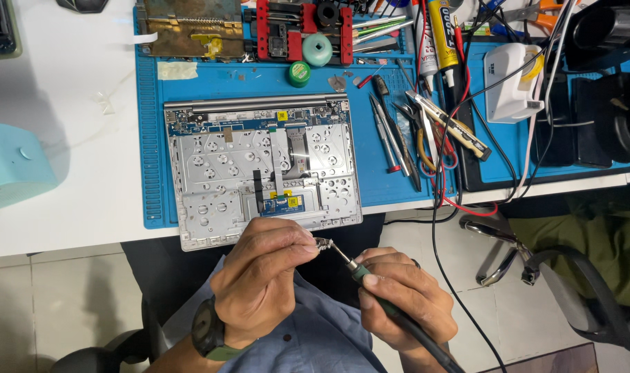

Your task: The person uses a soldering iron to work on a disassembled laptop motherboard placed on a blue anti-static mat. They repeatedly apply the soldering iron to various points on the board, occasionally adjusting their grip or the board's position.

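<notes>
Looking down from the head view — the left hand (263, 266) sits low in the middle of the frame, fingers pinched shut on a small metal part (322, 244), too tiny to tell what it is. The right hand (398, 290), just beside it at lower right, is wrapped tight around a soldering iron (370, 283), its tip touching that part. Right above them, an opened laptop chassis (260, 166) lies on the blue mat (153, 138) on the white bench (66, 76) — screwdrivers and tweezers (398, 135) are scattered to its right, and a small green tin (299, 72) sits above it.
</notes>
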